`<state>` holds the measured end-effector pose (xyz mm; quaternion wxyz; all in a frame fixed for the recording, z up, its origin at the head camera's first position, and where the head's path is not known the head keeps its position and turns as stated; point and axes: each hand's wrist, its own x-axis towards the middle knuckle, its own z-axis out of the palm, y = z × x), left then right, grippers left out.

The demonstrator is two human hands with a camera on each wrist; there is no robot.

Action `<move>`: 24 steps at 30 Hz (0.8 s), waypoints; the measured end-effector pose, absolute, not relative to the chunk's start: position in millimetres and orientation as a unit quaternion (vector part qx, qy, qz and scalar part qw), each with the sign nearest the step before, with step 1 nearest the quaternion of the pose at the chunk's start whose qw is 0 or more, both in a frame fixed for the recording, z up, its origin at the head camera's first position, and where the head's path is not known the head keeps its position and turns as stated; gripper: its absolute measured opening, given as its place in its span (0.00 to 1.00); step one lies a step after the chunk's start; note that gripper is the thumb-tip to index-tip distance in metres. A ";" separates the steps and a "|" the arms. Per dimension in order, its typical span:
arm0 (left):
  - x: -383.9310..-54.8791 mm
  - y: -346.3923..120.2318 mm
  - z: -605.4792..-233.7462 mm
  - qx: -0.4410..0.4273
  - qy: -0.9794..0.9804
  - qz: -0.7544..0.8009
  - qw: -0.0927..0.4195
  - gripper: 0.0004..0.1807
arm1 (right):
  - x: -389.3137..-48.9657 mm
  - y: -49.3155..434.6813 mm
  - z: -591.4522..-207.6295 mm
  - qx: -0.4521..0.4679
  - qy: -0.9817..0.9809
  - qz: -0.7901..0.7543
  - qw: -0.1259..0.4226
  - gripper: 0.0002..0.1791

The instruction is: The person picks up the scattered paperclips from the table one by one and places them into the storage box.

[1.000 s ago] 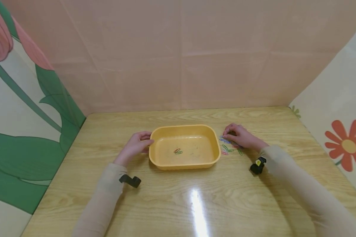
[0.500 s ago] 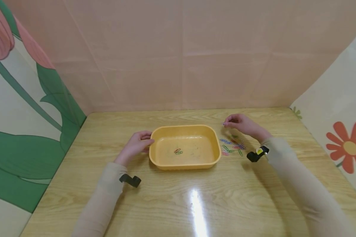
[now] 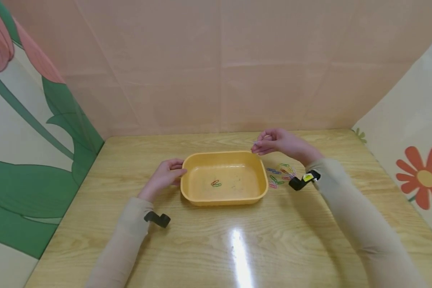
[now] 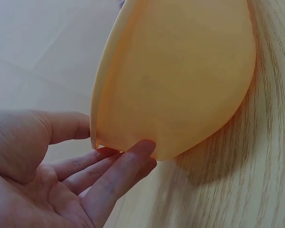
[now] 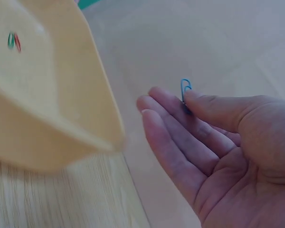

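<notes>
Pinched between thumb and fingers of the right hand (image 3: 284, 144), a blue paper clip (image 5: 184, 90) is held up near the far right corner of the yellow tray (image 3: 225, 201), whose left rim the left hand (image 3: 162, 175) grips. Inside the tray lie a red clip (image 5: 17, 42) and a green clip (image 5: 10, 40); just right of it, a loose multicoloured cluster of clips (image 3: 280, 183) rests on the table (image 3: 201, 248).

Can read no text, brand, number or sign in any view — neither on the yellow tray (image 3: 223, 202) nor on the flower-printed wall panel (image 3: 423, 178). Can see a yellow patch (image 3: 307, 177) on the black wrist mount (image 3: 297, 184) at the right sleeve (image 3: 345, 208) — too small to tell whether lettered.
</notes>
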<state>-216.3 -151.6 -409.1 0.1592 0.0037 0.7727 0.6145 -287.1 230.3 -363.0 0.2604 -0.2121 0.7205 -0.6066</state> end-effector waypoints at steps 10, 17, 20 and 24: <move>-217.5 -153.1 -409.9 0.016 0.772 0.614 0.163 0.20 | -286.3 188.4 -360.9 -0.253 0.701 -0.562 0.359 0.19; -217.2 -151.4 -410.2 0.023 0.770 0.617 0.161 0.20 | -285.5 160.2 -362.8 -0.262 0.689 -0.533 0.415 0.16; -216.7 -151.1 -410.6 0.028 0.767 0.620 0.161 0.19 | -284.6 149.5 -366.4 -0.263 0.696 -0.521 0.419 0.14; -216.1 -151.6 -411.5 0.027 0.766 0.621 0.162 0.19 | -284.6 137.3 -375.0 -0.265 0.712 -0.504 0.411 0.12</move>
